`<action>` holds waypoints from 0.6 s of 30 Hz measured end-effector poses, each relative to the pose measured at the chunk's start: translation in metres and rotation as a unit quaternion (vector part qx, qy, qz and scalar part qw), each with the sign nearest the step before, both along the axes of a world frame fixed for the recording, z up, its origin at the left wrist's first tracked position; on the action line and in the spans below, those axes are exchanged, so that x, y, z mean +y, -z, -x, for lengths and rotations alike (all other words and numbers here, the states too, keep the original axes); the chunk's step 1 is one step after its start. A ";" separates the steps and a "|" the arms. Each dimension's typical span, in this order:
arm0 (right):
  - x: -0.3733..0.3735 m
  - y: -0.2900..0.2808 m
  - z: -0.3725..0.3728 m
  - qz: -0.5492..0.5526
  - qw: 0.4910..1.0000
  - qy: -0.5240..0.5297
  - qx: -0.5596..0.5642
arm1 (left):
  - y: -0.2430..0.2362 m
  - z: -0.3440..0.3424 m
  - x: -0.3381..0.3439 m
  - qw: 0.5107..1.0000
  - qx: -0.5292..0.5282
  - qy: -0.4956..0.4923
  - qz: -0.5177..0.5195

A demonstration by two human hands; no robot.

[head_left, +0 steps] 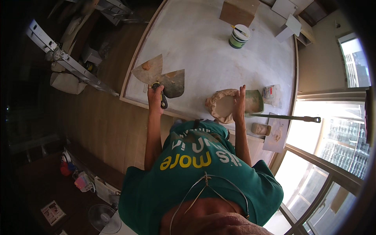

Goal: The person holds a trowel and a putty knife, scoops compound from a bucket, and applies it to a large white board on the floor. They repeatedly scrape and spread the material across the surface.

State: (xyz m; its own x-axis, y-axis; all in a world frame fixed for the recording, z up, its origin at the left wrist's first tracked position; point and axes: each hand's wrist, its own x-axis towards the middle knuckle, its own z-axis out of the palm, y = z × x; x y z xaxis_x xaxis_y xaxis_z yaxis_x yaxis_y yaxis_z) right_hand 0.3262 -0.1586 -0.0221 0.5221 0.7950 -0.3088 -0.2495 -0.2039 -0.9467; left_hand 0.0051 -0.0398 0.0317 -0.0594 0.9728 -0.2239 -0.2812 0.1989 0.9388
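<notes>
At the near left edge of the pale table [196,43], my left hand [155,98] is closed round the dark handles of two wide putty knives. One putty knife [147,69] fans out to the upper left, with a brownish smear on its blade; the other putty knife [174,83] points right. Held upright with its fingers stretched out, my right hand [239,105] is beside an open paper bag [213,102] with its top rolled down and greyish material inside. Whether that hand touches the bag I cannot tell. Behind it lies a green tray-like container [256,98].
A long dark handle [290,116] reaches right across a stained sheet [275,135]. A small tub [261,129] and a plastic bag [272,91] are nearby. Farther back stand a bucket [237,41] with a brush on top and a cardboard box [238,15]. A ladder [72,62] leans left.
</notes>
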 end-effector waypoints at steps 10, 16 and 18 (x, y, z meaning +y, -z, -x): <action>-0.087 0.047 0.006 0.055 0.962 0.268 0.012 | 0.033 0.042 0.064 0.990 0.004 0.139 0.019; -0.107 0.049 0.162 0.023 0.924 0.377 0.053 | 0.043 0.141 0.138 0.981 0.034 0.189 0.006; -0.094 0.060 0.221 0.032 0.925 0.370 0.085 | 0.048 0.166 0.155 0.975 0.040 0.218 0.007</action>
State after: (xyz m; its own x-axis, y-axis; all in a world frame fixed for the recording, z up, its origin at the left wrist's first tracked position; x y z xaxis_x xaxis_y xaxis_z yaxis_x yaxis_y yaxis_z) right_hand 0.1050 -0.2523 -0.0817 0.8548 0.2175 -0.4712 -0.4880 0.0281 -0.8724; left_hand -0.1605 0.1151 -0.0166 0.3405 0.9069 -0.2482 -0.0932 0.2952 0.9509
